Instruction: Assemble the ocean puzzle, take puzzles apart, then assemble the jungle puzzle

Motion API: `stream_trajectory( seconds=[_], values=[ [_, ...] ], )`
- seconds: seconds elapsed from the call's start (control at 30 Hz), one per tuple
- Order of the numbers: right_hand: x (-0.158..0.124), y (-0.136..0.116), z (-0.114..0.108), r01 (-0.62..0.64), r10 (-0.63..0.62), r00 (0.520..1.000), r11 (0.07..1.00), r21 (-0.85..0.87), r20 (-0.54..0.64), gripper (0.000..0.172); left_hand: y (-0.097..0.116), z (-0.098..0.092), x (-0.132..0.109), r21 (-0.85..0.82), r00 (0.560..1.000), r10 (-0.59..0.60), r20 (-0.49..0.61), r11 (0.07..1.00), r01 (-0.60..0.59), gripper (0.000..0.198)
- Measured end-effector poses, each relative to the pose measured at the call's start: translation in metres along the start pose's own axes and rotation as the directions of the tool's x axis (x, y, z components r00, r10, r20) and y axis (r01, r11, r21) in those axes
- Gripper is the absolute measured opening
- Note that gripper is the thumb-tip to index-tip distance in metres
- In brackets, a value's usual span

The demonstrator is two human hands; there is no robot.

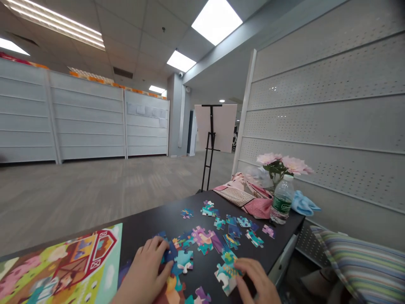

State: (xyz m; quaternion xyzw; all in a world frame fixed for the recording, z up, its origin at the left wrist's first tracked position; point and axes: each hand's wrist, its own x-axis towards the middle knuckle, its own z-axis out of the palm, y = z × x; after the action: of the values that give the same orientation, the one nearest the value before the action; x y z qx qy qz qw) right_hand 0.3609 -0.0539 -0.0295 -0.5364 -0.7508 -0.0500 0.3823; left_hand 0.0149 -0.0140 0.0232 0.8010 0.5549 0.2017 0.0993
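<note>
My left hand (147, 270) rests at the near edge of a black table (152, 223), its fingers pressing on a blue jigsaw piece (168, 253). My right hand (255, 280) pinches the edge of a white-and-teal jigsaw piece (225, 274) at the table's right side. Several loose colourful jigsaw pieces (205, 237) lie scattered between and beyond my hands, some apparently joined. At the lower left lies a puzzle box lid (65, 266) with a red barn picture, near my left hand. My left hand hides part of the pieces below it.
At the table's far end stand a water bottle (282, 200) and pink artificial flowers (280, 164), beside a pink patterned cloth (249, 202) and a blue cloth (303, 203). A perforated grey partition (325, 118) runs along the right, above a striped cushion (363, 264). Carpet lies left.
</note>
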Motion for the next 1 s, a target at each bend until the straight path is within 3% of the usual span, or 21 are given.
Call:
stream_trajectory(
  seconds=[0.07,0.13,0.23,0.33,0.63,0.77,0.83,0.9,1.0],
  values=[
    [0.017,0.030,-0.012,-0.195,0.189,0.975,0.980,-0.050,-0.115,0.031,0.000,0.000,0.000,-0.003,1.000,0.004,-0.010,1.000,-0.004,0.025],
    [0.036,0.062,-0.021,-0.368,0.352,0.922,0.926,-0.084,-0.158,0.044,0.000,0.000,-0.001,-0.005,1.000,0.001,-0.009,1.000,-0.001,0.025],
    [0.052,0.095,-0.025,-0.436,0.425,0.897,0.897,-0.075,-0.125,0.042,0.001,-0.001,-0.001,-0.008,1.000,-0.004,-0.008,1.000,0.004,0.025],
    [0.051,0.101,-0.021,-0.438,0.432,0.895,0.898,-0.036,-0.107,0.037,0.001,-0.001,-0.001,-0.008,1.000,0.000,-0.015,1.000,0.000,0.025],
    [0.044,0.086,-0.022,-0.383,0.405,0.906,0.909,0.166,-0.121,0.044,0.002,-0.001,-0.001,-0.009,1.000,-0.001,-0.012,1.000,0.001,0.025],
    [0.055,0.053,-0.031,-0.329,0.403,0.913,0.813,0.480,-0.058,0.044,0.001,-0.001,-0.002,0.001,1.000,0.001,-0.026,1.000,-0.001,0.025],
    [0.062,0.027,-0.033,-0.332,0.378,0.924,0.723,0.606,0.056,0.044,0.002,-0.002,-0.003,0.009,1.000,0.000,-0.020,1.000,0.000,0.025],
    [0.069,-0.001,-0.032,-0.379,0.270,0.926,0.662,0.647,0.266,0.039,0.003,-0.004,-0.003,0.015,1.000,-0.003,-0.009,1.000,0.003,0.024],
    [0.082,-0.037,-0.025,-0.452,0.054,0.838,0.626,0.635,0.543,0.029,0.003,-0.005,-0.003,0.014,1.000,0.003,-0.007,1.000,-0.003,0.024]
  ],
)
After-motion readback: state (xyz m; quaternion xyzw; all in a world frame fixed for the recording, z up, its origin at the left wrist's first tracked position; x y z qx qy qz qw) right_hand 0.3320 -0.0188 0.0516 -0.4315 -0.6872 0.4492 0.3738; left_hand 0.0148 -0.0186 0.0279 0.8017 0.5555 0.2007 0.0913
